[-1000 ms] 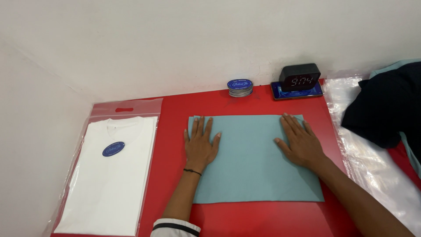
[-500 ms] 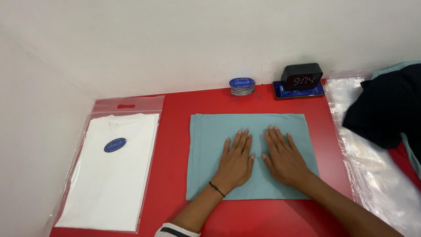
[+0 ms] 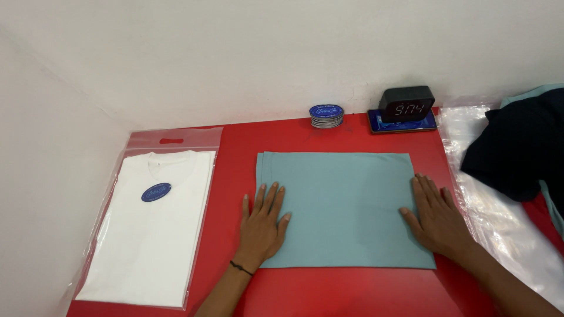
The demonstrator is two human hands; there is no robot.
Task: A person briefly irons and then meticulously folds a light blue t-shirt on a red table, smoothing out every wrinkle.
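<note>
Both hands have slid apart since half a second ago, from the middle of the folded teal cloth (image 3: 343, 205) out to its side edges. The red surface (image 3: 352, 293) is smooth and glossy; the cloth, a flat matte rectangle, lies at its centre. Along the left edge a folded white shirt sits in a clear bag (image 3: 150, 226); crinkled clear plastic (image 3: 499, 217) and a dark garment (image 3: 523, 152) cover the right edge. The left hand (image 3: 261, 226) and right hand (image 3: 437, 217) lie flat, each grip fully open and grasping nothing, palms pressing the cloth. At the back edge sit a black clock (image 3: 407, 104) and a round stack of stickers (image 3: 326, 116).
</note>
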